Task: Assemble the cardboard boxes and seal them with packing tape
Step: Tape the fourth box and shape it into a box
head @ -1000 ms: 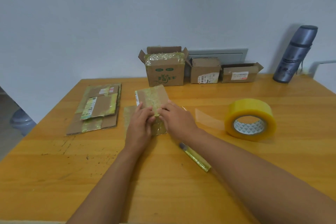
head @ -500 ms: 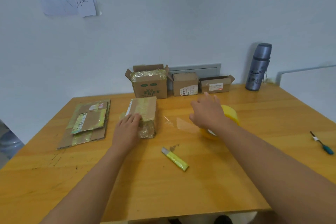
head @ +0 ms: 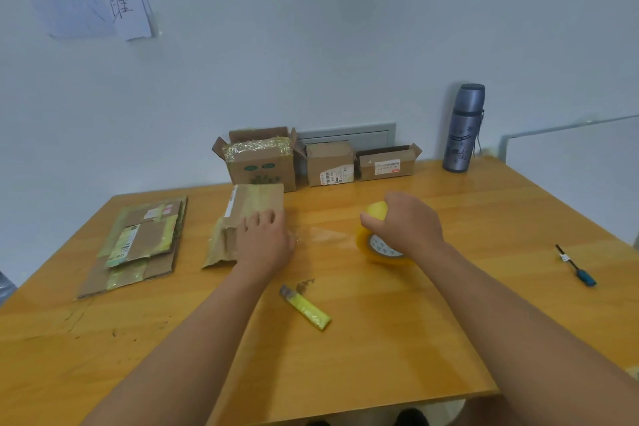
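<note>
A box is pressed flat-fingered under the left hand; the tape roll, right of those fingers, is gripped by the right hand. Three boxes stand assembled beyond; flat cardboard is left.

Tabletop glossy varnished wood, scuffed near left edge. Boxes at back edge matt brown cardboard, one with crinkled shiny tape. Flattened cardboard matt with glossy tape strips. Tape roll glossy translucent yellow plastic. Flask smooth satin metal. Cutter yellow plastic.
</note>
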A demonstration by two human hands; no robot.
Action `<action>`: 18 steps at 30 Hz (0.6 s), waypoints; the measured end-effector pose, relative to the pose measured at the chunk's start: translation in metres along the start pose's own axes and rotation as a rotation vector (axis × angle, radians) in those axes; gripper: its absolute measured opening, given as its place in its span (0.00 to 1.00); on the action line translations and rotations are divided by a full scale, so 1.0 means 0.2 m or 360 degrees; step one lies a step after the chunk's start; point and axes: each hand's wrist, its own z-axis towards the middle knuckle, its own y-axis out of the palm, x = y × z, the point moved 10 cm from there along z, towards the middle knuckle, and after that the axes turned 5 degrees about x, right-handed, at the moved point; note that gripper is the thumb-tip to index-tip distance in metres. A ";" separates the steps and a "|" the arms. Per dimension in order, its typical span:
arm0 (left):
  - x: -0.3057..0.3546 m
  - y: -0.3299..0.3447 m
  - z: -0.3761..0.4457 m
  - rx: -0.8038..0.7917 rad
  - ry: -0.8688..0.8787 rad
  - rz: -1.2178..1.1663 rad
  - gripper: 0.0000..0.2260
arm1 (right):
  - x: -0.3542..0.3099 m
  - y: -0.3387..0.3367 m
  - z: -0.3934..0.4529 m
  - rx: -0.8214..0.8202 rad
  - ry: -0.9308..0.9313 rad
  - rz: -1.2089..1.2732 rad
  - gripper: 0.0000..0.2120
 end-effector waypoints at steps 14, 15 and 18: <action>0.12 -0.05 -0.01 -0.0144 0.0131 -0.0833 0.30 | -0.34 -0.50 0.00 0.0606 -0.0374 0.0295 0.20; 0.14 -0.05 0.00 -0.0216 0.0116 -0.1044 0.30 | -0.34 -0.53 0.01 0.0571 -0.0398 0.0291 0.20; 0.19 -0.05 0.01 -0.0352 -0.0072 -0.1616 0.30 | -0.34 -0.60 0.03 0.0449 -0.0415 0.0327 0.19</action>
